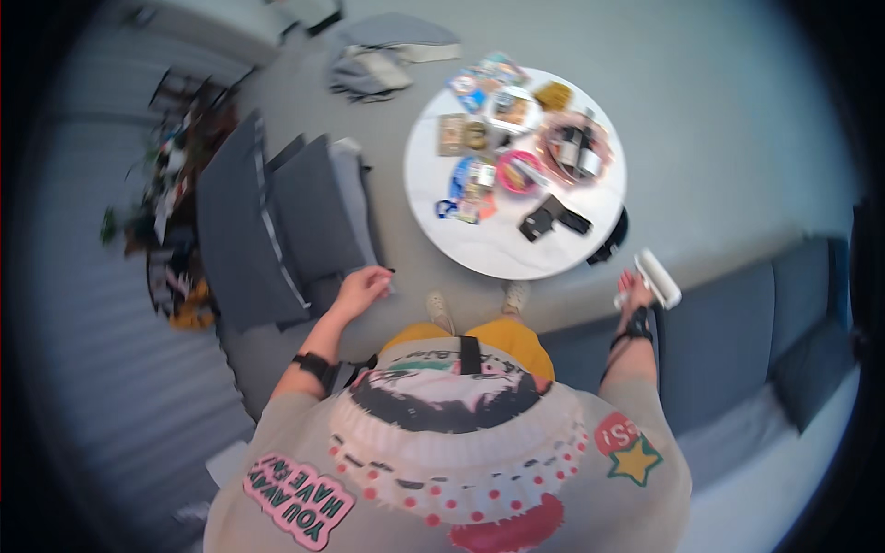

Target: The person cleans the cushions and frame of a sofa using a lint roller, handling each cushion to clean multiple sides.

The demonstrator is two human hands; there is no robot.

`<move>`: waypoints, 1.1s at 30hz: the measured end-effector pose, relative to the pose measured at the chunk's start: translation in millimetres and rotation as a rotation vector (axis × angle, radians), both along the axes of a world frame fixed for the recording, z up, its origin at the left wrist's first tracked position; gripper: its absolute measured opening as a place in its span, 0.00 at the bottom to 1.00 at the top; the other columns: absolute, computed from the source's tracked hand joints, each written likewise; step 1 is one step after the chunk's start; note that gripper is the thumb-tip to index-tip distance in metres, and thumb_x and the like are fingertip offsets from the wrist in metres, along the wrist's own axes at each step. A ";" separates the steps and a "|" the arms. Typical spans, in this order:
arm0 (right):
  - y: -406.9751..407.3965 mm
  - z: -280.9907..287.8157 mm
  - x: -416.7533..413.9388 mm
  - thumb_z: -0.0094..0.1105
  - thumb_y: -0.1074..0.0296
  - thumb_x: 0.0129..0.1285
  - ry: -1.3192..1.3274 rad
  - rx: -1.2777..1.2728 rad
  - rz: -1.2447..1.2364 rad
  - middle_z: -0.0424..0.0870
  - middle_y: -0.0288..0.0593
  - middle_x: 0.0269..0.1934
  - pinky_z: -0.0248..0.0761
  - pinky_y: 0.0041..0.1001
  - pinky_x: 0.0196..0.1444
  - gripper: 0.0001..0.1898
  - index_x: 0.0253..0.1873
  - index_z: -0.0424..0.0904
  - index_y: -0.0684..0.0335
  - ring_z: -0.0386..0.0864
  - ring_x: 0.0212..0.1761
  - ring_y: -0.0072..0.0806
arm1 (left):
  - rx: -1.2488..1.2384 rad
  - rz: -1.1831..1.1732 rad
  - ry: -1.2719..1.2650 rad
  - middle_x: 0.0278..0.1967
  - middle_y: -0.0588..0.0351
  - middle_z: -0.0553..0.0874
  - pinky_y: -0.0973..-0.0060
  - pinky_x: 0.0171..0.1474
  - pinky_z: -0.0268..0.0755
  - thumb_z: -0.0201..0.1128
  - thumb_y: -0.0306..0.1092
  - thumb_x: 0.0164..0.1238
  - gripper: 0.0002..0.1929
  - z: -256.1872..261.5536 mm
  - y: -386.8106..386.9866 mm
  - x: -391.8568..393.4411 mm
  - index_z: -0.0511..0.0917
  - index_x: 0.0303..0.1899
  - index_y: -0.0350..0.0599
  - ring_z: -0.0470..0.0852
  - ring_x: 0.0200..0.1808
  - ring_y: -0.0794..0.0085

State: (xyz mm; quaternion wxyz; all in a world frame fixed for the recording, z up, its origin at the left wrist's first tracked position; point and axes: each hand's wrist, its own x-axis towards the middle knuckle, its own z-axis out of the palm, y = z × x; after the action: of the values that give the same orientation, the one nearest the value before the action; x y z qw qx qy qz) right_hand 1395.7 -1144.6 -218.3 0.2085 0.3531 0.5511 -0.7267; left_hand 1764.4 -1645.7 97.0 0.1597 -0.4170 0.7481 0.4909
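Note:
My right hand (636, 290) grips a white lint roller (658, 279) by its handle, out to the right beside the grey sofa (722, 332). The roller's head points up and away from me. My left hand (366, 285) hangs on the other side, close to dark grey cushions (311, 200), with its fingers curled together. A small pale, see-through bit shows at those fingertips, too blurred to name. Ahead of me stands a round white table (456, 245) with a marbled top, apart from both hands.
On the table lie a pink bowl (520, 171), a tray of bottles (577, 148), snack packets (470, 186) and black items (553, 218). A grey cloth heap (387, 59) is on the floor beyond. Cluttered shelving (173, 180) with plants stands left. A dark object (612, 238) sits by the table's right edge.

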 end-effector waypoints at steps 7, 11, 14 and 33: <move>-15.8 49.7 44.2 0.49 0.52 0.76 -0.112 0.188 0.267 0.87 0.46 0.41 0.78 0.30 0.34 0.15 0.54 0.73 0.57 0.83 0.35 0.29 | 0.044 0.171 0.056 0.34 0.59 0.86 0.79 0.37 0.77 0.59 0.34 0.73 0.12 -37.3 -18.5 65.0 0.80 0.52 0.40 0.84 0.34 0.78; -52.0 81.9 65.2 0.50 0.53 0.75 -0.063 0.198 0.242 0.86 0.47 0.34 0.72 0.26 0.25 0.14 0.46 0.71 0.59 0.79 0.26 0.26 | 0.059 0.259 0.092 0.34 0.58 0.86 0.78 0.36 0.77 0.59 0.34 0.73 0.11 -50.2 -34.2 113.2 0.80 0.50 0.40 0.85 0.34 0.78; -90.5 101.2 92.2 0.51 0.53 0.74 0.008 0.210 0.244 0.85 0.46 0.31 0.69 0.24 0.22 0.15 0.41 0.71 0.59 0.74 0.20 0.23 | 0.062 0.307 0.132 0.34 0.58 0.87 0.78 0.35 0.77 0.59 0.35 0.73 0.11 -50.9 -66.4 155.6 0.80 0.49 0.40 0.85 0.33 0.78; -490.2 156.2 238.1 0.64 0.57 0.63 0.153 0.141 0.938 0.73 0.35 0.23 0.59 0.26 0.17 0.13 0.46 0.74 0.55 0.66 0.17 0.23 | 0.216 1.052 0.270 0.32 0.55 0.87 0.77 0.32 0.78 0.61 0.38 0.73 0.10 -114.9 -154.1 478.9 0.81 0.47 0.43 0.84 0.28 0.75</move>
State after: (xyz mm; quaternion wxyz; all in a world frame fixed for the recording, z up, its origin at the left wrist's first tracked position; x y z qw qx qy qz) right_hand 1633.8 -1634.9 -62.1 0.4484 0.0251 0.7127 -0.5388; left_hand 2243.3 -1799.8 -17.9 -0.1623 -0.6490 0.3982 0.6276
